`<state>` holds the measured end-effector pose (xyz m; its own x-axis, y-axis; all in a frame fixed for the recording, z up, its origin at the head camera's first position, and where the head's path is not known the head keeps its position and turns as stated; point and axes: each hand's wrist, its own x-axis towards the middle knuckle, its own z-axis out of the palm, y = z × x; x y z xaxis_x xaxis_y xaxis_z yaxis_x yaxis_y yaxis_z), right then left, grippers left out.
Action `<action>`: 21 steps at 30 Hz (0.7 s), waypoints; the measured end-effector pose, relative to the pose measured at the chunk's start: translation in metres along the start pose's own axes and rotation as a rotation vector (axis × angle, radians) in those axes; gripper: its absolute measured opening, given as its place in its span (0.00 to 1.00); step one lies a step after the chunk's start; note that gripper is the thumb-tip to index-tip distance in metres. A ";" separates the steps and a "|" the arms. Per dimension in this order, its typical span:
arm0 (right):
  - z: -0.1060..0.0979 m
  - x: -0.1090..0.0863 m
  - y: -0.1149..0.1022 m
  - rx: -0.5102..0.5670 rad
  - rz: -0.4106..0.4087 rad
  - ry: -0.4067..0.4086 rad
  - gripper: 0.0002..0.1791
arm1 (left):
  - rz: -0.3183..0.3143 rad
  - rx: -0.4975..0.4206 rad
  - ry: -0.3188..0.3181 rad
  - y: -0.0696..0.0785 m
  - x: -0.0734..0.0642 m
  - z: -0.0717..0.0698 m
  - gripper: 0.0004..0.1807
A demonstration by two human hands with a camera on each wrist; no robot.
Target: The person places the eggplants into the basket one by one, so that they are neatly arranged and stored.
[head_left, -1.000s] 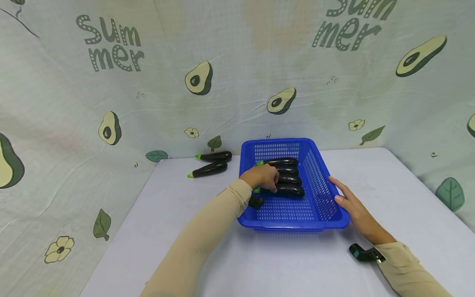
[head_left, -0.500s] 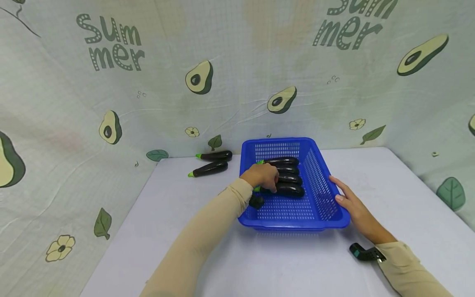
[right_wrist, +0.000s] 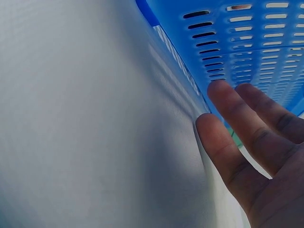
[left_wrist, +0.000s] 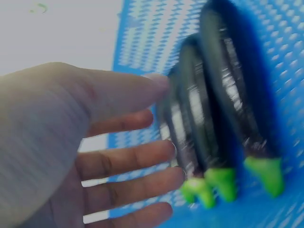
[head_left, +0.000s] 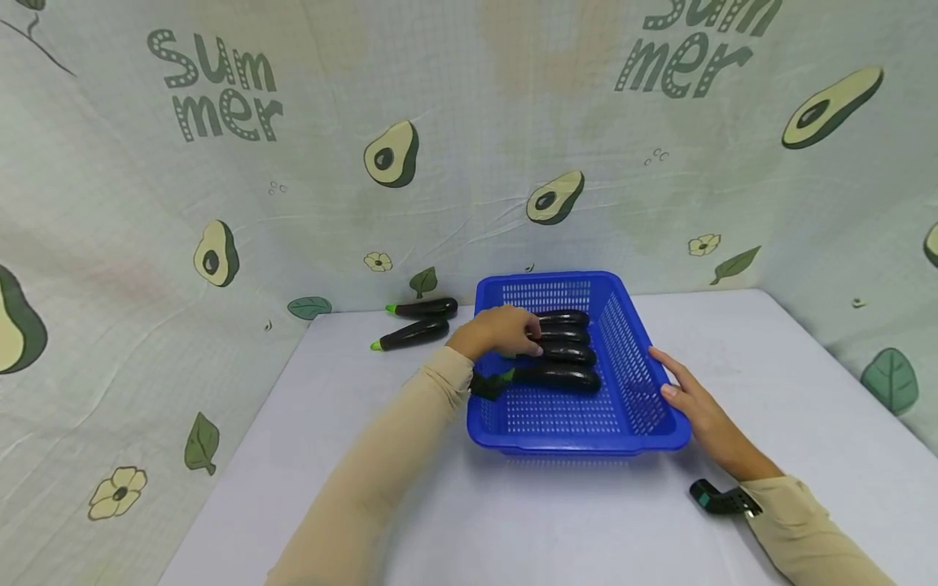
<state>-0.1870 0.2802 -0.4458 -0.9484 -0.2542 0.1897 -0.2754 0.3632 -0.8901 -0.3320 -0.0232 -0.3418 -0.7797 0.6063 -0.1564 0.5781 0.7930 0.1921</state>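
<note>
A blue perforated plastic basket (head_left: pixel 572 443) stands on the table with several dark eggplants lying side by side in it. My left hand (head_left: pixel 498 332) is over the basket's left part, above the stem ends of the eggplants farther back. In the left wrist view its fingers (left_wrist: pixel 128 159) are spread and nearly straight, close beside the row, with nothing held. The nearest eggplant (head_left: pixel 557 378) lies slightly apart from the others, its green stem toward the left. My right hand (head_left: pixel 699 415) rests against the basket's right side; its straight fingers (right_wrist: pixel 247 121) reach along the outer wall.
Two more eggplants, one behind (head_left: pixel 425 308) and one in front (head_left: pixel 414 334), lie on the white table left of the basket. A patterned cloth (head_left: pixel 469 163) hangs behind the table. Wrist-worn black devices sit at both cuffs.
My left hand has come off the nearest eggplant and moved back and to the left, over the farther ones. The right hand and the basket stay in place.
</note>
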 end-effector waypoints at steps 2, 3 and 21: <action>-0.001 0.000 0.001 0.000 -0.011 0.002 0.32 | 0.015 -0.077 0.058 -0.011 -0.007 -0.008 0.16; -0.001 0.000 0.001 -0.003 -0.015 0.002 0.31 | 0.028 -0.125 0.084 -0.017 -0.010 -0.011 0.16; 0.000 0.001 0.000 0.011 0.020 0.001 0.32 | -0.110 -0.426 0.435 -0.125 -0.057 0.008 0.12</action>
<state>-0.1881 0.2802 -0.4457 -0.9536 -0.2466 0.1725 -0.2550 0.3579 -0.8983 -0.3577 -0.1563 -0.3645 -0.9077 0.3717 0.1948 0.4121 0.7015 0.5814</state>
